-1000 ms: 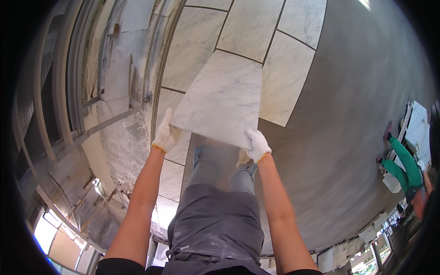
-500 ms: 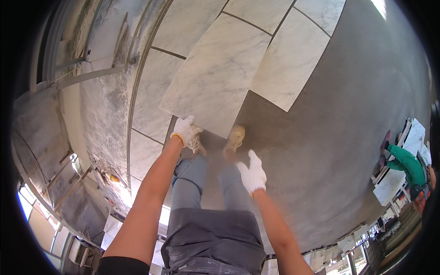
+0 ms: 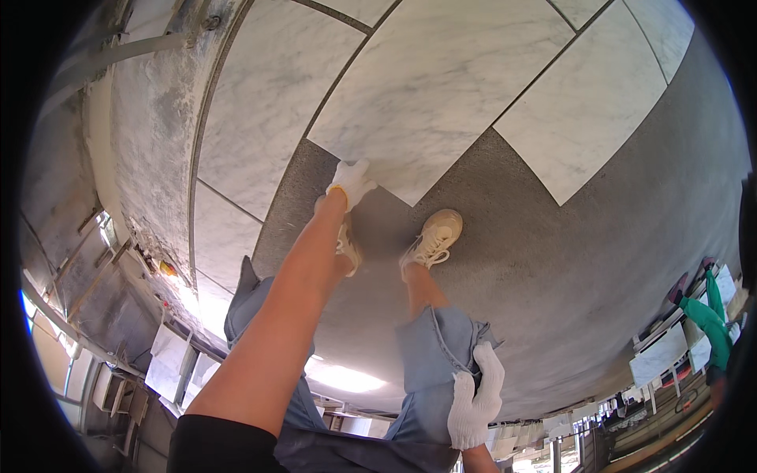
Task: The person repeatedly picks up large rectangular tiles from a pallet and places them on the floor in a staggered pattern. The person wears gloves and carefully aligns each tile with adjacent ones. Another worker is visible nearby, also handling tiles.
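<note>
Now hold the right hand back beside the right knee, no longer out near the right shoe as 0.5 s ago, and stoop lower over the work. Keep the left hand at the near edge of the veined marble slab — cannot tell gripping from merely pressing (white glove against white stone). Leave the right one open, thumb apart from fingers, with nothing visible in it.

See the slab lying between the left neighbour slab and the right neighbour slab, just apart from each, with its near end over bare grey floor.

Judge the step as setting the slab into its row: down or very nearly, though unable to confirm full contact at the near edge. For the next move, would ease the left fingers clear without dragging the stone, then compare the 2 side gaps and nudge gently if uneven — minding that shoe, near the slab's corner.
</note>
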Demonstrator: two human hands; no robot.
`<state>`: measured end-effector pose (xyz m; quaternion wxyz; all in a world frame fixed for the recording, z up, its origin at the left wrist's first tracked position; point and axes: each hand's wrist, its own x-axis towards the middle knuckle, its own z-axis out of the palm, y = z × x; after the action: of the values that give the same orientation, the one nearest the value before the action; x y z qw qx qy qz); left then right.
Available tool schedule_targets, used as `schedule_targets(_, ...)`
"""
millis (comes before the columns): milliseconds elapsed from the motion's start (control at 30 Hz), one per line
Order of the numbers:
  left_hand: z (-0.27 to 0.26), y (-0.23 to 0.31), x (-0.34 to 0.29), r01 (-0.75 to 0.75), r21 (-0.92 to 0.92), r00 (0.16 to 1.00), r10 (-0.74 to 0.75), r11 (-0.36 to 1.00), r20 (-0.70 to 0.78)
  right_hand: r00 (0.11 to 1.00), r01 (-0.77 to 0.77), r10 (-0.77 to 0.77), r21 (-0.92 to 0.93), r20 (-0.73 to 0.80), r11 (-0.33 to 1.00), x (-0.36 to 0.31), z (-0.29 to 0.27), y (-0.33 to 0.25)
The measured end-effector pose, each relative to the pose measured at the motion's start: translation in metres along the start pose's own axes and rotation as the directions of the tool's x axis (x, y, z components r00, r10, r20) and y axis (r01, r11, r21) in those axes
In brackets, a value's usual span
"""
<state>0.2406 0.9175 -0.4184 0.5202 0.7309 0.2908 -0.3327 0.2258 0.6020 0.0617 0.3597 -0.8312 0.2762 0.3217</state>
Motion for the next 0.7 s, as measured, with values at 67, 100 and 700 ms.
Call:
schedule_targets(67,0.0,0.027,-0.01,0.065,0.27,0.998,-0.059,0.961,-0.029,1.0,-0.005,0.005,-0.004,0.021,1.0,0.001,-0.002,-0.005)
schedule_targets(100,-0.002,0.042,-0.017,0.019,0.457,1.0,-0.024,0.889,0.006,1.0,0.001,-0.001,0.001,0.015,1.0,0.001,-0.003,-0.006)
schedule_targets(700,-0.026,0.087,0.019,0.494,-0.498,0.807,-0.589,0.713,-0.043,0.988,0.109,-0.101,0.065,-0.116,0.992,-0.001,0.016,0.002)
